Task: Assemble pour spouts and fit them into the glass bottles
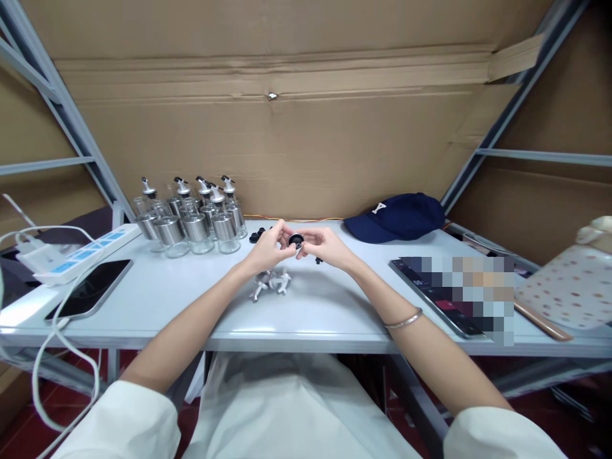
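My left hand [268, 247] and my right hand [321, 246] meet above the middle of the white table [153, 306]. Together they pinch a small black ring-shaped cap [296, 240] between the fingertips. A silver bracelet sits on my right wrist. Just below my left hand lie a few small white-and-metal pourer spouts [270, 282] on the table. Several more small black caps [258, 233] lie behind my hands near the back edge.
Several glass bottles with steel bases and pourer tops [191, 220] stand at the back left. A phone [90, 290] and a power strip [81, 255] lie left. A navy cap [396, 217], a tablet [449, 287] and a spotted pad [564, 290] lie right. Cardboard walls the back.
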Available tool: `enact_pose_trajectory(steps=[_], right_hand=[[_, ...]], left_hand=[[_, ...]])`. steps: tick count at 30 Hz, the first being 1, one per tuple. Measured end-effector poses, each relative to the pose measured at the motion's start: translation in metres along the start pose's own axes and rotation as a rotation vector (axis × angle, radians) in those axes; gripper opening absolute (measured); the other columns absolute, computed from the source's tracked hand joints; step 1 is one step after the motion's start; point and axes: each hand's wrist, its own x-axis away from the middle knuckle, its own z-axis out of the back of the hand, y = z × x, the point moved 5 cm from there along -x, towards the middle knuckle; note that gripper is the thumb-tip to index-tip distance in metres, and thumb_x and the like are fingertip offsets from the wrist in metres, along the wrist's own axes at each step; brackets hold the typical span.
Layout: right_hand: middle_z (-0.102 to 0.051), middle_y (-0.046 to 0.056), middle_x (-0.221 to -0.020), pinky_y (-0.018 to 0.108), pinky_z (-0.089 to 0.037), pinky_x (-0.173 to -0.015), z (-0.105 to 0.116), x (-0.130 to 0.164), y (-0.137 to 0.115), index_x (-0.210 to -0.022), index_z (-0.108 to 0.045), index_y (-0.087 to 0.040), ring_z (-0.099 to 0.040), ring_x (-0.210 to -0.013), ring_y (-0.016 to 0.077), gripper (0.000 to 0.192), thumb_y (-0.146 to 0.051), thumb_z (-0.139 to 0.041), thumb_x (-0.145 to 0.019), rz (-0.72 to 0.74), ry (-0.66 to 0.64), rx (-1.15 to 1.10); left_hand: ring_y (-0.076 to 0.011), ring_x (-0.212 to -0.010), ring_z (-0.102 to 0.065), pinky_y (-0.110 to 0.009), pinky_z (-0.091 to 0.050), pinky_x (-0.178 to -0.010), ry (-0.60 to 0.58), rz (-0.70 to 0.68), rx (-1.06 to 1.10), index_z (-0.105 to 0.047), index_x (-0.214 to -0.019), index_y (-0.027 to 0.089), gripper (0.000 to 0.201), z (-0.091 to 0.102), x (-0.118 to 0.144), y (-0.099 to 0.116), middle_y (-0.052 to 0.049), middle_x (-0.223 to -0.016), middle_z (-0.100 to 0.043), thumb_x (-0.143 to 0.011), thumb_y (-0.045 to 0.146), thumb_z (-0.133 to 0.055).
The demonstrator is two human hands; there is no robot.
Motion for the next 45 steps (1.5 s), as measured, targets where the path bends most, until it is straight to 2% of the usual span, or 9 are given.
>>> enact_pose_trajectory(steps=[3,8,15,20,25,29,32,36,45], right_hand=[[-0.067,0.003,-0.078,0.027,-0.051,-0.065,0.005,-0.002,-0.003,-0.105,-0.067,-0.016,-0.063,-0.07,0.0144,0.038,-0.027,-0.06,-0.069,0.083,0.044,0.084],[-0.068,0.006,-0.092,0.031,-0.052,-0.071,0.012,-0.004,-0.005,-0.094,-0.068,-0.017,-0.063,-0.079,0.0173,0.032,-0.035,-0.068,-0.068,0.141,0.144,0.113],[-0.068,0.002,-0.079,0.033,-0.053,-0.069,0.013,-0.004,0.002,-0.084,-0.047,-0.021,-0.066,-0.071,0.0169,0.04,-0.032,-0.076,-0.058,0.11,0.172,-0.073],[-0.065,0.0,-0.081,0.033,-0.05,-0.073,0.014,-0.003,0.0,-0.079,-0.041,-0.022,-0.065,-0.079,0.0171,0.037,-0.027,-0.072,-0.061,0.132,0.149,-0.022],[-0.06,0.001,-0.092,0.029,-0.047,-0.075,0.014,-0.004,-0.001,-0.081,-0.046,-0.021,-0.059,-0.091,0.0169,0.027,-0.023,-0.066,-0.062,0.196,0.163,0.113],[-0.059,0.002,-0.091,0.027,-0.046,-0.069,0.012,-0.005,0.0,-0.082,-0.049,-0.02,-0.058,-0.09,0.0163,0.02,-0.021,-0.059,-0.065,0.193,0.133,0.087],[-0.06,0.003,-0.087,0.027,-0.046,-0.068,0.017,-0.006,-0.001,-0.08,-0.051,-0.019,-0.059,-0.085,0.0153,0.013,-0.024,-0.055,-0.069,0.167,0.214,0.054],[-0.061,0.002,-0.074,0.026,-0.045,-0.065,0.027,-0.005,-0.001,-0.077,-0.054,-0.017,-0.057,-0.07,0.0129,0.022,-0.038,-0.06,-0.071,0.105,0.355,0.04],[-0.065,0.003,-0.067,0.026,-0.046,-0.064,0.03,-0.008,0.006,-0.072,-0.062,-0.015,-0.058,-0.062,0.0126,0.03,-0.045,-0.062,-0.071,0.101,0.279,0.043]], left_hand=[[-0.0077,-0.062,-0.05,-0.021,-0.041,-0.064,0.064,-0.062,-0.055,-0.049,-0.089,0.016,0.019,0.004,-0.001,0.005,0.002,-0.072,-0.056,-0.072,0.023,-0.055],[-0.0107,-0.075,-0.056,-0.023,-0.043,-0.071,0.103,-0.076,-0.104,-0.055,-0.1,0.017,0.026,0.006,-0.002,0.007,-0.001,-0.083,-0.063,-0.074,0.022,-0.054],[-0.0139,-0.082,-0.057,-0.027,-0.043,-0.072,0.075,0.026,0.005,-0.05,-0.103,0.016,0.037,0.004,-0.004,-0.003,-0.006,-0.096,-0.06,-0.07,0.031,-0.062],[-0.0159,-0.091,-0.055,-0.028,-0.044,-0.075,0.07,0.029,0.071,-0.05,-0.101,0.017,0.039,0.003,-0.006,-0.006,-0.006,-0.1,-0.057,-0.069,0.031,-0.067],[-0.0156,-0.092,-0.054,-0.027,-0.046,-0.076,0.048,-0.07,0.093,-0.051,-0.092,0.018,0.036,0.003,-0.006,-0.005,-0.005,-0.099,-0.054,-0.066,0.031,-0.072],[-0.0148,-0.091,-0.054,-0.027,-0.046,-0.076,0.043,-0.101,0.102,-0.051,-0.087,0.017,0.028,0.003,-0.007,-0.008,-0.003,-0.095,-0.054,-0.068,0.026,-0.07],[-0.0152,-0.093,-0.054,-0.028,-0.046,-0.078,0.025,-0.108,0.067,-0.052,-0.087,0.017,0.025,0.003,-0.007,-0.008,-0.004,-0.095,-0.055,-0.069,0.023,-0.069],[-0.0152,-0.094,-0.054,-0.028,-0.045,-0.079,-0.027,-0.14,0.003,-0.055,-0.088,0.017,0.021,0.001,-0.004,-0.001,-0.004,-0.097,-0.055,-0.071,0.02,-0.067],[-0.0166,-0.101,-0.055,-0.033,-0.045,-0.091,-0.117,-0.137,0.07,-0.059,-0.103,0.019,0.031,-0.01,-0.001,0.002,-0.006,-0.106,-0.057,-0.073,0.019,-0.066]])
